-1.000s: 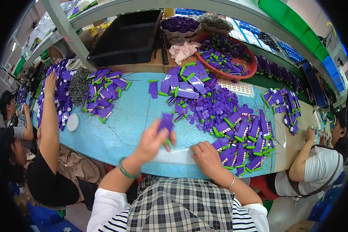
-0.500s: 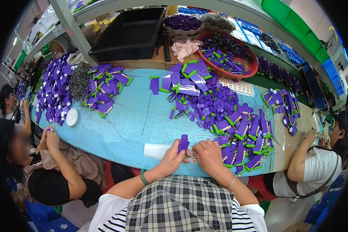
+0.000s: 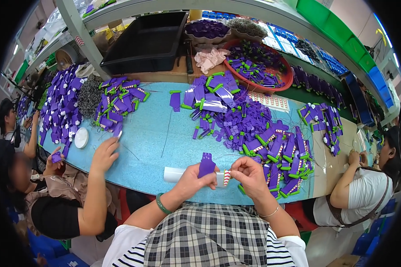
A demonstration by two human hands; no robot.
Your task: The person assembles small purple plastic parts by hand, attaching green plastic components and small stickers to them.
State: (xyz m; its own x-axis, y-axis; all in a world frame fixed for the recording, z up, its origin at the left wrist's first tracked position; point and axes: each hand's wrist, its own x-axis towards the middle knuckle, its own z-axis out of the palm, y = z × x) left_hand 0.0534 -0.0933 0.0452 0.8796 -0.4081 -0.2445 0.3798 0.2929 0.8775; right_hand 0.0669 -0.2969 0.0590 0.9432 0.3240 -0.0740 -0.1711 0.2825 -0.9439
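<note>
In front of me my left hand [image 3: 192, 181] is closed round a flat purple plastic piece [image 3: 206, 164] held upright between thumb and fingers. Beneath that hand lies a white strip [image 3: 171, 174], which comes out again on its other side. At the strip's right end is a red, white and yellow striped sticker [image 3: 227, 178]. My right hand [image 3: 250, 175] pinches at the sticker's edge with thumb and forefinger. Close by on the right is a heap of purple pieces with green ends [image 3: 289, 155], several bearing striped stickers and thin wires.
Small purple parts [image 3: 249, 118] are heaped mid-table. Behind stand a red basin [image 3: 291, 82], a black tray [image 3: 142, 58] and a sheet of striped stickers [image 3: 276, 101]. At left, a co-worker's hand [image 3: 103, 153] reaches over the blue tabletop [image 3: 151, 120] beside a white lid [image 3: 81, 138].
My right hand has turned and drawn back slightly, and the striped sticker now shows between my hands. The left co-worker's arm has reached out toward the purple pile with a piece.
</note>
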